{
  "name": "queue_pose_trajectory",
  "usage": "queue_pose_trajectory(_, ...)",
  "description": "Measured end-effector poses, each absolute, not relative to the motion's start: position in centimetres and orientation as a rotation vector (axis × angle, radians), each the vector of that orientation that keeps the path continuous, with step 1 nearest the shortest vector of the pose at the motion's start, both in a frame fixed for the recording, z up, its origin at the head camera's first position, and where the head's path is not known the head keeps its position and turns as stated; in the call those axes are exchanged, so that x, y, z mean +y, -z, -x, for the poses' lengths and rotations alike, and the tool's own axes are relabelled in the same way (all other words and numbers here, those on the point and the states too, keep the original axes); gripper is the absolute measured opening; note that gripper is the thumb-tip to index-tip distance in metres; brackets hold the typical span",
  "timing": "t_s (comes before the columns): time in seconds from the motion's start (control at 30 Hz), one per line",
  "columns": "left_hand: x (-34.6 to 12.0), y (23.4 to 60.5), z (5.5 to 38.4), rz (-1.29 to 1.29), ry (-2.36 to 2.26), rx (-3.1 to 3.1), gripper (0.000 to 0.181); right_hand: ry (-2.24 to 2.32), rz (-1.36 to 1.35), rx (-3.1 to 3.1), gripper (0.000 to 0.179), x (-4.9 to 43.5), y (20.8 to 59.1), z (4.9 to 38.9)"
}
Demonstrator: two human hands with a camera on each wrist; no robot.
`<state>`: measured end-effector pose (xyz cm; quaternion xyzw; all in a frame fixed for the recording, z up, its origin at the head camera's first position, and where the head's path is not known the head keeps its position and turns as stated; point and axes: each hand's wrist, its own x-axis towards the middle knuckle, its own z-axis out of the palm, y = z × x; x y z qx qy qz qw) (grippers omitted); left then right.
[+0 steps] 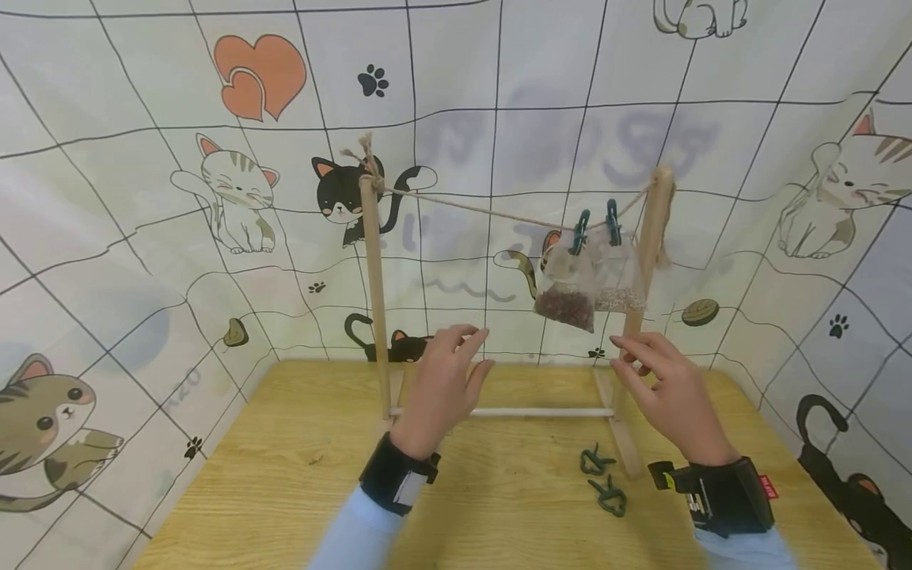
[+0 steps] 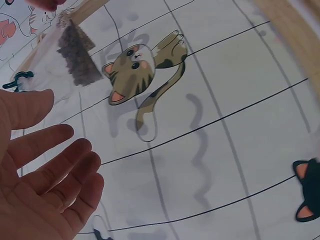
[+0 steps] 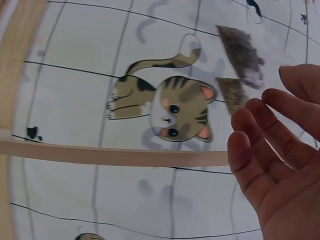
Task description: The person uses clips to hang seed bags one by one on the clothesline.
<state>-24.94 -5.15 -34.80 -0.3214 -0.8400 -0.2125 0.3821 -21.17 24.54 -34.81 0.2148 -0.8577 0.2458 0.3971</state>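
Observation:
Two clear plastic bags hang from a string (image 1: 477, 209) tied between two wooden posts. One bag (image 1: 565, 305) holds dark reddish bits, and the bag behind it (image 1: 618, 297) holds pale grains. A dark green clip (image 1: 580, 231) grips the front bag at the string; another clip (image 1: 613, 222) grips the rear one. Below the string, my left hand (image 1: 447, 376) is raised with relaxed fingers and nothing in it. My right hand (image 1: 666, 388), likewise holding nothing, is just under the bags near the right post (image 1: 654, 229), fingers loosely bent.
Two loose green clips (image 1: 594, 459) lie on the wooden table (image 1: 285, 475) near the right foot of the frame. A pale crossbar (image 1: 541, 412) joins the frame's feet. The left post (image 1: 374, 269) stands beyond my left hand. Cat-printed cloth (image 1: 456, 142) surrounds the table.

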Motion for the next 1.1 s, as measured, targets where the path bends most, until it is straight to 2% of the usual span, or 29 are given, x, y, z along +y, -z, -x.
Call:
queue_pose_trajectory(0.6, -4.4, 42.8, 23.0, 0.731, 0.706, -2.223, 0.038, -0.752, -0.389, -2.270, 0.031, 24.6, 43.7, 20.3)
queue_pose_trajectory(1.1, -3.3, 45.3, 22.9, 0.719, 0.571, -2.282, 0.036, -0.777, -0.367, -2.325, 0.029, 25.3, 47.1, 20.5)
